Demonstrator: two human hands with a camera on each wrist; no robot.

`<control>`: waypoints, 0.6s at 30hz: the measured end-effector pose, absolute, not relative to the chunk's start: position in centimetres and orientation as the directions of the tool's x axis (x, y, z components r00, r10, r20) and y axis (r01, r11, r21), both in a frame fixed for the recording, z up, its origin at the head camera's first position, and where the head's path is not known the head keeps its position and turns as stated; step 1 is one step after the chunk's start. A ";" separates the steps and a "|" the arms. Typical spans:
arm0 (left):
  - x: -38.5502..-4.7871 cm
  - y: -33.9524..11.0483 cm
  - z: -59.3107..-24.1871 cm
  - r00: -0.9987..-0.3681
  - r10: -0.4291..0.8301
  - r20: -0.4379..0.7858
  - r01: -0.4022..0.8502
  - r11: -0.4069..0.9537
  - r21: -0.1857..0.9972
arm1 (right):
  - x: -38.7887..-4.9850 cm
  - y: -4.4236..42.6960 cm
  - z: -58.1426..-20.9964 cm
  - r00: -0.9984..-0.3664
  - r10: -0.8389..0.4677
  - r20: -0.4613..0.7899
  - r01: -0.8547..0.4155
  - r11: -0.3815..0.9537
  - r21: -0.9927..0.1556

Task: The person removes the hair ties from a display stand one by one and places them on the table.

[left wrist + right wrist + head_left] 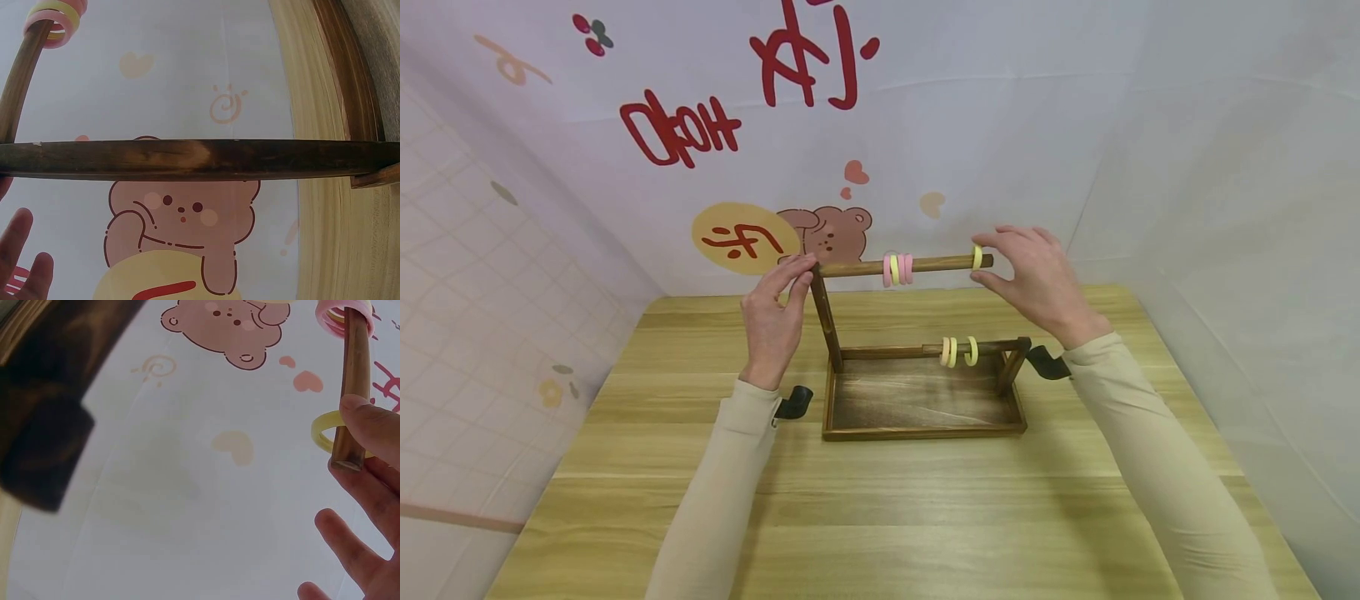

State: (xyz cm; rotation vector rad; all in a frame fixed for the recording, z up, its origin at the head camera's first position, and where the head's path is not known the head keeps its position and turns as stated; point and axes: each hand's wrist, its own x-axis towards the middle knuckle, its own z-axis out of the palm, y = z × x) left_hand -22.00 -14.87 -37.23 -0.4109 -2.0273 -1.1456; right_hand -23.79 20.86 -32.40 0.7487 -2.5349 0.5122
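Observation:
A dark wooden stand point(824, 317) with a tray base rises from the table, with an upper rod point(940, 264) and a lower rod point(880, 352). At the upper rod's free right end, my right hand point(1033, 271) pinches a yellow hair tie point(324, 428) between thumb and fingers, with the tie around the rod. My left hand point(775, 321) holds the stand's top left corner; in the left wrist view its other fingers point(15, 234) are spread. Several pink and yellow hair ties point(898, 269) hang mid-rod. Three yellowish hair ties point(953, 352) hang on the lower rod.
The stand's shallow tray point(925, 432) rests on a light wood-grain table point(910, 517). Behind stands a white printed backdrop point(1000, 125) with a cartoon bear point(838, 237). A short post point(1013, 367) supports the lower rod on the right.

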 end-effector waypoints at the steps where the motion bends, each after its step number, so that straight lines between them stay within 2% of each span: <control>1: -22.0 -14.9 -37.2 -0.659 -0.081 0.748 0.598 0.547 0.586 | -23.8 20.9 -32.4 -0.754 -0.414 0.510 -0.579 0.785 -0.221; 18: -21.9 -14.9 -37.2 -0.664 -0.084 0.743 0.592 0.549 0.591 | -23.6 22.4 -32.6 -0.790 -0.382 0.479 -0.536 0.809 -0.239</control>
